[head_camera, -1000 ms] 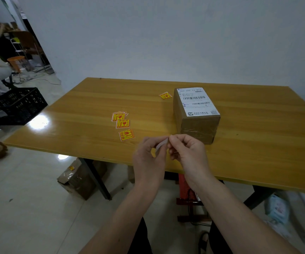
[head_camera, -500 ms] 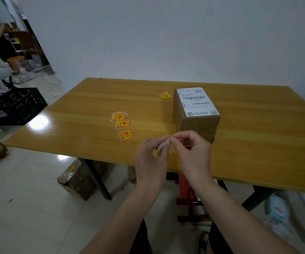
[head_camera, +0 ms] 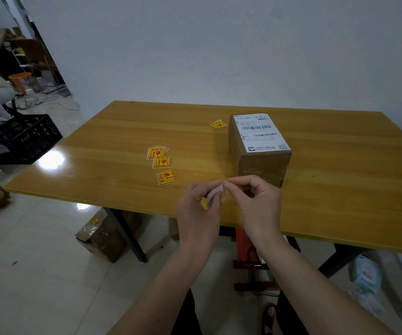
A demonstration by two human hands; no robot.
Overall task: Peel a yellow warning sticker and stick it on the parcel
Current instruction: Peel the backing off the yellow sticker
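Both hands are up over the table's (head_camera: 340, 184) near edge: left hand (head_camera: 198, 211) and right hand (head_camera: 255, 204) pinch one sticker (head_camera: 215, 193), white backing facing us, tilted up-right. Beyond it sits the boxy cardboard parcel (head_camera: 259, 151), long side running near-to-far, glossy tape, white label on top. Spare yellow stickers (head_camera: 162, 163) lie flat to the left.

Sticker (head_camera: 215, 195) pinched between both hands, white backing showing, above table's near edge. Brown parcel (head_camera: 259, 151), white label on top, just behind.
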